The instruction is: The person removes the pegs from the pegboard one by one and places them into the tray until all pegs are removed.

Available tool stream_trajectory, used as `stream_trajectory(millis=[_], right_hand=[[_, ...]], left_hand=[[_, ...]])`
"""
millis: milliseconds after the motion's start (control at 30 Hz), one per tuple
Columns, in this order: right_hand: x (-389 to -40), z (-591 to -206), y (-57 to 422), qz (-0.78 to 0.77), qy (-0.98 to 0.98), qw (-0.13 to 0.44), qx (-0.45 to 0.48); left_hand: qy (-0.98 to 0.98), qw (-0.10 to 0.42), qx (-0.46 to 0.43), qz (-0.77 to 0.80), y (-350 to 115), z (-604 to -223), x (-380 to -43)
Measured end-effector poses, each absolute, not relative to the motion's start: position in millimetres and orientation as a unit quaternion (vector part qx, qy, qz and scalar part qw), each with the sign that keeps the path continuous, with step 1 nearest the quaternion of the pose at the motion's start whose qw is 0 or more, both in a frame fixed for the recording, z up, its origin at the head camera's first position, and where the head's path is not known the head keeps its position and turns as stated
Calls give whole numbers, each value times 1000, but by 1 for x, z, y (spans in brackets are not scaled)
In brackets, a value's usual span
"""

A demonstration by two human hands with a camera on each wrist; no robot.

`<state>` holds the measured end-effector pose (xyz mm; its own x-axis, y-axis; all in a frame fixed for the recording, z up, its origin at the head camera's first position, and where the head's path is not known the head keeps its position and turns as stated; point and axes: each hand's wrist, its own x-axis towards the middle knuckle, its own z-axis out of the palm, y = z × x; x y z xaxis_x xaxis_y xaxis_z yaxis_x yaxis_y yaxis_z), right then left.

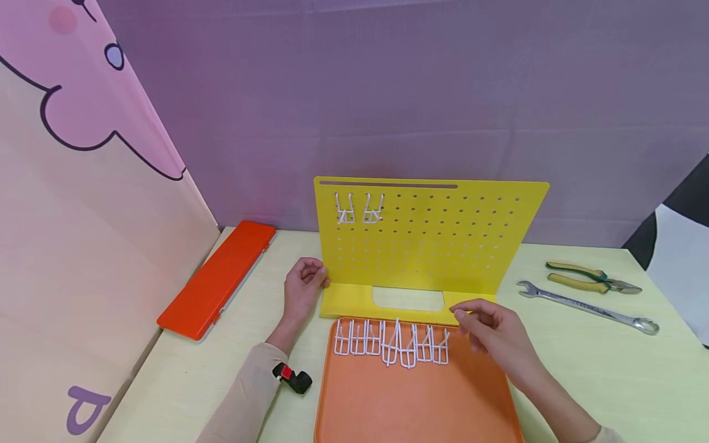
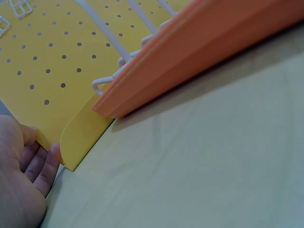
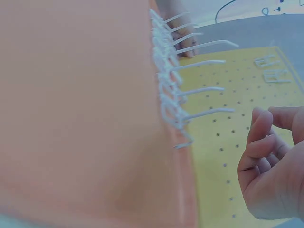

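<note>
A yellow pegboard (image 1: 421, 240) stands upright on its flat base, with two white wire hooks (image 1: 373, 209) hung at its upper left. My left hand (image 1: 304, 286) holds the board's lower left edge between thumb and fingers (image 2: 47, 171). Over the right end of the base hovers my right hand (image 1: 493, 335), thumb and index fingertips close together, the other fingers loosely curled, nothing visible between them. Just left of it, several white wire hooks (image 1: 390, 344) line the far rim of an orange tray (image 1: 410, 400); their prongs point toward the board in the right wrist view.
A red flat case (image 1: 218, 280) lies on the table at left. Pliers (image 1: 595, 280) with yellow-green handles and a silver wrench (image 1: 587, 307) lie at right. A purple cloth wall (image 1: 410, 92) closes off the back, and a printed panel (image 1: 83, 246) stands at left.
</note>
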<state>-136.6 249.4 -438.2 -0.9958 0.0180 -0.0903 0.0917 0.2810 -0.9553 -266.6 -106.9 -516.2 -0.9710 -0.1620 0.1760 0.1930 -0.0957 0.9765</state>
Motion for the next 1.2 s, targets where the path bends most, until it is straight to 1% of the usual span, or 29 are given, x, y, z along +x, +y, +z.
stream_trajectory(millis=[267,567,733,1033,1200], right_hand=[[-144,-416,235,-619,785,-12,-8],[-159,-395,205,-628,774,-49,-71],[-170,-388,189,-639,761,-58,-97],[-183,-378,156,-678,725,-55,-103],[-194,-370,143,-694,709,-78,-100]], left_hand=[[-667,118,-4,-736,-107,-517,-267],[-670,121,-4,-732,-107,-516,-267],[-664,122,-12,-738,-107,-517,-267],[-663,119,-12,-739,-107,-518,-268],[-659,119,-14,-743,-108,-518,-269]])
